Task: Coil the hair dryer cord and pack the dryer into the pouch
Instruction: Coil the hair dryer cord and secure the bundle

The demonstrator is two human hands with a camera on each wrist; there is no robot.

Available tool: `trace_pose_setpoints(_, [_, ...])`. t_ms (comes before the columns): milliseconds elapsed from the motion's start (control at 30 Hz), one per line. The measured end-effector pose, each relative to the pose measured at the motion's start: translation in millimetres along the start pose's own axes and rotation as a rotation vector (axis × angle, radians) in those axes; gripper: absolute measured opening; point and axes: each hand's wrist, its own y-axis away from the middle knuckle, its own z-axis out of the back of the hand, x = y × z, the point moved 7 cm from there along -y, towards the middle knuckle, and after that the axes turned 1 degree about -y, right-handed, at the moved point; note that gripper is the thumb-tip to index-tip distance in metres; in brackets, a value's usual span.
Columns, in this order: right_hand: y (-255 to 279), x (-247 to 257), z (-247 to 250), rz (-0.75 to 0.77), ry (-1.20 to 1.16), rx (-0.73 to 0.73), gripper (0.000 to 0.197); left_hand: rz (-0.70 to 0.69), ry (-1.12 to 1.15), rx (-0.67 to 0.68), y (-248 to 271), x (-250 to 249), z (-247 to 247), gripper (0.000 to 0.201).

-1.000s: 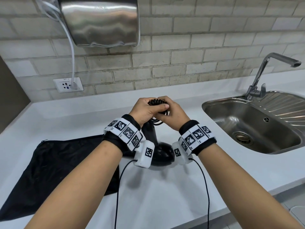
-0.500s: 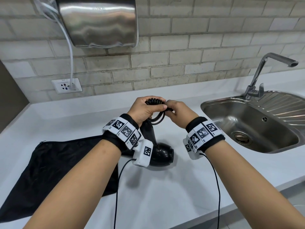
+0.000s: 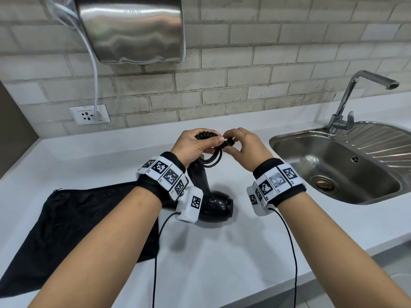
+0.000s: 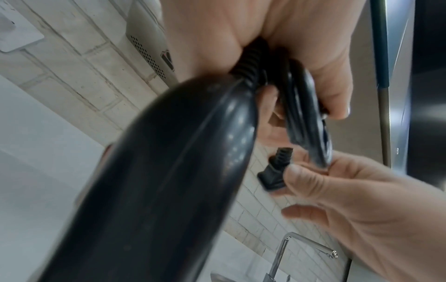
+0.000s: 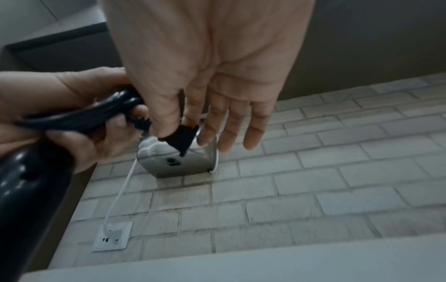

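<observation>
The black hair dryer [image 3: 213,205] hangs head-down over the white counter, its handle [image 4: 169,171] rising into my left hand [image 3: 195,145]. That hand grips the handle's top together with the looped black cord [image 3: 211,158], whose loops [image 5: 79,116] pass through the fist. My right hand [image 3: 242,145] pinches the black plug [image 5: 181,139] between thumb and forefinger just right of the coil, other fingers straight. The plug [image 4: 272,177] sits free of the loops. The black pouch [image 3: 73,221] lies flat on the counter at the left, under my left forearm.
A steel sink [image 3: 347,165] with a tap [image 3: 355,98] is set into the counter at the right. A steel hand dryer [image 3: 131,30] hangs on the brick wall, its white cable running to a socket [image 3: 90,114]. Thin black sensor wires [image 3: 291,252] hang from my wrists.
My right hand has drawn away from the coil to the right and now pinches only the plug end. The dryer swung slightly; the left hand keeps its grip.
</observation>
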Motion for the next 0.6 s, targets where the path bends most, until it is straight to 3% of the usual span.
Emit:
trace_pose_setpoints(100, [14.3,-17.8,-13.8,-0.149,-0.121,-0.026,0.031,0.033,-0.022,-0.001,-0.7,5.5,1.5,0.009])
trace_pose_setpoints(167, [25.6,-32.1,-30.8,-0.263,-0.167,0.056,0.035,0.023,-0.035,-0.028,-1.2,6.6,2.8,0.010])
trace_pose_setpoints(300, [56.6,-50.2,-83.6,-0.400,-0.029,0.545,0.054,-0.019,0.002,-0.048,-0.4,3.3,2.0,0.011])
trace_pose_setpoints(367, [69.6,-53.6,-101.6,-0.441,0.009,0.690,0.064,-0.021,0.000,-0.059,-1.3,5.2,3.8,0.011])
trace_pose_setpoints(600, [78.1,-47.4,-123.8,-0.456,-0.074,0.699,0.077,-0.029,-0.002,-0.056,0.2,5.0,3.6,0.010])
